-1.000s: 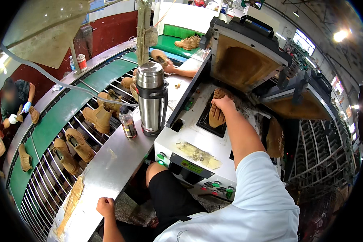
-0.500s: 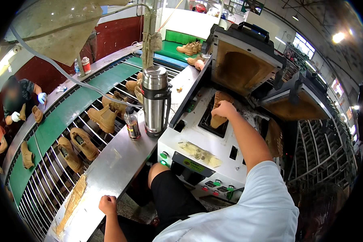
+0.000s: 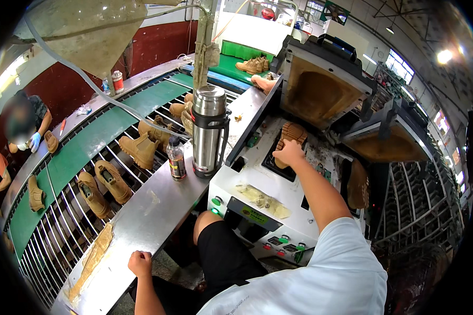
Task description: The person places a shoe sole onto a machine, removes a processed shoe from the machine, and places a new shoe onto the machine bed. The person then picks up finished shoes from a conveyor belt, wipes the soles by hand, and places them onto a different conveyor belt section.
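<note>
My right hand (image 3: 290, 153) reaches over the white machine (image 3: 268, 184) and grips a tan boot (image 3: 294, 131). The boot lies in the black recess (image 3: 271, 163) of the machine's top, its ridged sole turned up, and my fingers hide part of it. Above the recess, a lid (image 3: 320, 86) with a brown inner pad stands raised. My left hand (image 3: 140, 263) is closed in a loose fist near the edge of the metal ledge (image 3: 160, 210), with nothing visible in it.
A steel thermos (image 3: 208, 134) and a dark bottle (image 3: 176, 158) stand on the ledge. Beyond run conveyor rods with several tan boots (image 3: 137, 149) and a green belt (image 3: 92, 140). Another boot (image 3: 358, 184) sits beneath the second raised lid (image 3: 386, 140). A co-worker (image 3: 23, 118) sits far left.
In my right hand the boot has tilted, so more of its sole shows. My left hand stays closed by the ledge. The co-worker's gloved hands have moved closer together.
</note>
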{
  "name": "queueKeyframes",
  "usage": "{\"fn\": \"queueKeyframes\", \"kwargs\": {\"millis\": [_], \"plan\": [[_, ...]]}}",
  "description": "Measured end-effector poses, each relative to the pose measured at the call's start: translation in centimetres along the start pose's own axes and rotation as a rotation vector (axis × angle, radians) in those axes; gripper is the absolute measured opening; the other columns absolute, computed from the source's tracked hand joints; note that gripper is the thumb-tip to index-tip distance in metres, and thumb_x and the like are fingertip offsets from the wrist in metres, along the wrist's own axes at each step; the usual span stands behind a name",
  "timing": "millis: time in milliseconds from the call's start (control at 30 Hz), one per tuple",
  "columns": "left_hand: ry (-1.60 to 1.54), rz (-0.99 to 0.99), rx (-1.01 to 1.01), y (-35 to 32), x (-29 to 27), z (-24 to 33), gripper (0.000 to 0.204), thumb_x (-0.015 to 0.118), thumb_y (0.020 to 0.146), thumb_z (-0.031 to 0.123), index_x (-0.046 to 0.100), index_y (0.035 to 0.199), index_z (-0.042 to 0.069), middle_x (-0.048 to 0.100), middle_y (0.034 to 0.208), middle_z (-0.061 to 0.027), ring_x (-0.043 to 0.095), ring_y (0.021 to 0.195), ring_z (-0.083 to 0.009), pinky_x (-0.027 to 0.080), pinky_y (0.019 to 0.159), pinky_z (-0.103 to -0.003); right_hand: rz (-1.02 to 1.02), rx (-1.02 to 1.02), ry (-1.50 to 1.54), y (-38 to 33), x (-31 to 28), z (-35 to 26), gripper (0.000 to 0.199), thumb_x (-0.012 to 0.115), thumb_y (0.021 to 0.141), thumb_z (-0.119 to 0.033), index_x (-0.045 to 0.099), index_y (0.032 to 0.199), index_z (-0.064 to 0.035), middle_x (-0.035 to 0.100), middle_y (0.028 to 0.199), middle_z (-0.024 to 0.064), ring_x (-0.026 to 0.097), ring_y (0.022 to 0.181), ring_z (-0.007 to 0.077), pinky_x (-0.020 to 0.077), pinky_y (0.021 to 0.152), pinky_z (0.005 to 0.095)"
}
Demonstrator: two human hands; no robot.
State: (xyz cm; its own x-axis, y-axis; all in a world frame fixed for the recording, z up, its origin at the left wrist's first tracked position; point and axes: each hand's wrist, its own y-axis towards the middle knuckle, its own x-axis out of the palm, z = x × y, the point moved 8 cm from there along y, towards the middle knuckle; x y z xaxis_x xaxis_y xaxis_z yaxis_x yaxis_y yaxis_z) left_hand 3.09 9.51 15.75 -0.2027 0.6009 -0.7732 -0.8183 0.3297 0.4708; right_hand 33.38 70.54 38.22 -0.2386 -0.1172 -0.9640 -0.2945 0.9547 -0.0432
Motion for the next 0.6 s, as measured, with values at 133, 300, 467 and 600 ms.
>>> {"fn": "queueKeyframes", "kwargs": {"millis": [133, 300, 467, 600], "plan": [[0.016, 0.000, 0.004, 0.1, 0.2, 0.0, 0.021, 0.063, 0.069, 0.012, 0.048, 0.055, 0.007, 0.055, 0.060, -0.0097, 0.054, 0.053, -0.0303, 0.043, 0.050, -0.040, -0.027, -0.028, -0.007, 0.6, 0.2, 0.3, 0.069, 0.073, 0.061, -0.042, 0.063, 0.120, -0.0083, 0.066, 0.111, 0.0133, 0.063, 0.104, 0.0287, 0.0497, 0.091, 0.0362], [0.021, -0.020, -0.004, 0.0, 0.3, -0.1, 0.020, 0.063, 0.069, 0.012, 0.049, 0.055, 0.007, 0.055, 0.060, -0.0094, 0.054, 0.054, -0.0304, 0.044, 0.050, -0.040, 0.018, 0.040, -0.198, -1.0, 1.2, -0.2, 0.086, 0.069, 0.069, -0.052, 0.042, 0.140, -0.0111, 0.047, 0.137, 0.0142, 0.044, 0.127, 0.0334, 0.0457, 0.098, 0.0420], [0.029, -0.002, 0.010, 0.0, 0.3, -0.1, 0.021, 0.063, 0.070, 0.013, 0.049, 0.056, 0.007, 0.056, 0.061, -0.0098, 0.055, 0.055, -0.0307, 0.044, 0.050, -0.040, -0.107, 0.036, -0.257, -0.5, 1.3, 0.1, 0.089, 0.070, 0.070, -0.050, 0.037, 0.142, -0.0113, 0.041, 0.141, 0.0153, 0.040, 0.130, 0.0358, 0.0440, 0.100, 0.0441], [0.038, 0.007, 0.003, -0.2, 0.1, -0.6, 0.021, 0.063, 0.070, 0.014, 0.049, 0.056, 0.007, 0.056, 0.061, -0.0104, 0.055, 0.055, -0.0316, 0.044, 0.051, -0.041, -0.071, -0.025, -0.258, -0.8, 0.7, -0.8, 0.079, 0.078, 0.061, -0.042, 0.053, 0.127, -0.0075, 0.052, 0.132, 0.0145, 0.049, 0.123, 0.0347, 0.0477, 0.095, 0.0420]]}}
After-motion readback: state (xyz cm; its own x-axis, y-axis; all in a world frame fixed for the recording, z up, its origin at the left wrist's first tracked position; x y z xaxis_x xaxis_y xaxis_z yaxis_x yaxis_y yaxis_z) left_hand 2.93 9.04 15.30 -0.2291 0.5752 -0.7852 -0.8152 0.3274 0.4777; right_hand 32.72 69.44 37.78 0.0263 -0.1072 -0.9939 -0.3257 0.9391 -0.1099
